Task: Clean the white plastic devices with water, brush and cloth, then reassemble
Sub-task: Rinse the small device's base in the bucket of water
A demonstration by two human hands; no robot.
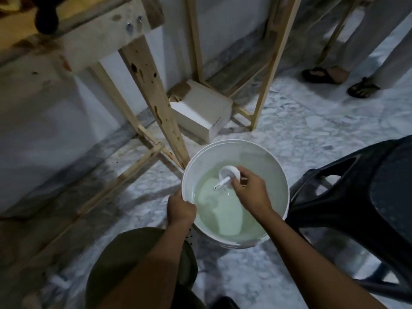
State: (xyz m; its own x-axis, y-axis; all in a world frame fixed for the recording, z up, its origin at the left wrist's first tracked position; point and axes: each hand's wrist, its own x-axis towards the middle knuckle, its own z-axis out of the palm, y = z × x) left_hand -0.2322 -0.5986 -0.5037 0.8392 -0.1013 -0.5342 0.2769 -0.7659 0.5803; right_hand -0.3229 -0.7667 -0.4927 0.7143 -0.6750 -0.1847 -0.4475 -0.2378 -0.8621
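Observation:
A white bucket point(276, 168) half full of pale greenish water stands on the floor in the lower middle of the view. My left hand point(181, 207) grips its near-left rim. My right hand point(250, 189) reaches over the water and holds a white plastic device point(228, 173), a round disc with a short white stem pointing down-left towards the water. A large pale white piece point(225, 214) lies submerged in the bucket below the disc.
A black plastic chair point(361, 197) stands right beside the bucket. Wooden frame legs point(153, 90) rise to the left and behind. A white cardboard box point(200, 111) sits behind the bucket. Another person's sandalled feet point(323, 74) stand at the far right.

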